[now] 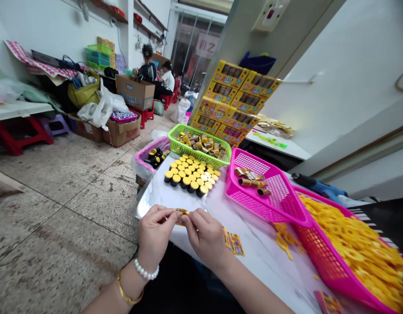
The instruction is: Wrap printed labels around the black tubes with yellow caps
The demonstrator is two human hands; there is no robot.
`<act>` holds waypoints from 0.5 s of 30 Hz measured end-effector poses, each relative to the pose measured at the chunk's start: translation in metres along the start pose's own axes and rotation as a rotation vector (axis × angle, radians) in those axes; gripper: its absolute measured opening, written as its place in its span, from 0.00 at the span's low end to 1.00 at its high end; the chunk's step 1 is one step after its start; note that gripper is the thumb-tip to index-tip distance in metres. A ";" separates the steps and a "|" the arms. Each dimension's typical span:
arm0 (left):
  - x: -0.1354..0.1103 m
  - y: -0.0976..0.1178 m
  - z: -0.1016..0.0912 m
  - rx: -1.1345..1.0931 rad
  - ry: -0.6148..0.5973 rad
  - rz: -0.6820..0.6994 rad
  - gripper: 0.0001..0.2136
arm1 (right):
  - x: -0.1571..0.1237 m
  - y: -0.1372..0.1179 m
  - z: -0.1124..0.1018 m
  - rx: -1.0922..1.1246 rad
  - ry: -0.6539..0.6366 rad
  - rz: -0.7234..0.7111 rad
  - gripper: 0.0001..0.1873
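Note:
My left hand and my right hand meet at the near edge of the white table, and together they pinch a small yellow sticker-like piece. Both hands have their fingers closed on it. Just behind them stands a cluster of black cylinders with yellow caps. A few printed yellow labels lie on the table to the right of my right hand.
A green basket holds gold-wrapped pieces. A pink basket holds a few wrapped tubes, and another pink basket is full of yellow rings. Yellow boxes are stacked behind. People sit far back by cartons.

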State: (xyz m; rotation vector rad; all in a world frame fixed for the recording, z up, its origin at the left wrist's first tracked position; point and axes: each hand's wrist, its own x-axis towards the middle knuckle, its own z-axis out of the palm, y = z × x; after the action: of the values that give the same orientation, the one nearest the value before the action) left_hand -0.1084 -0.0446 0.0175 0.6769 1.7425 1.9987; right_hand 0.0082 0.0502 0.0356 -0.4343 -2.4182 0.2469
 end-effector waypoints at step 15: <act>0.009 0.014 -0.002 -0.218 -0.144 -0.446 0.12 | 0.025 0.105 0.002 -0.553 0.002 -0.015 0.05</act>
State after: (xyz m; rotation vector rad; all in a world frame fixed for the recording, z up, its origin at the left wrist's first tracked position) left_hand -0.1169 -0.0432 0.0323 0.3157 1.4140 1.7457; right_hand 0.0148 0.1562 0.0189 -0.6530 -2.4639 -0.4414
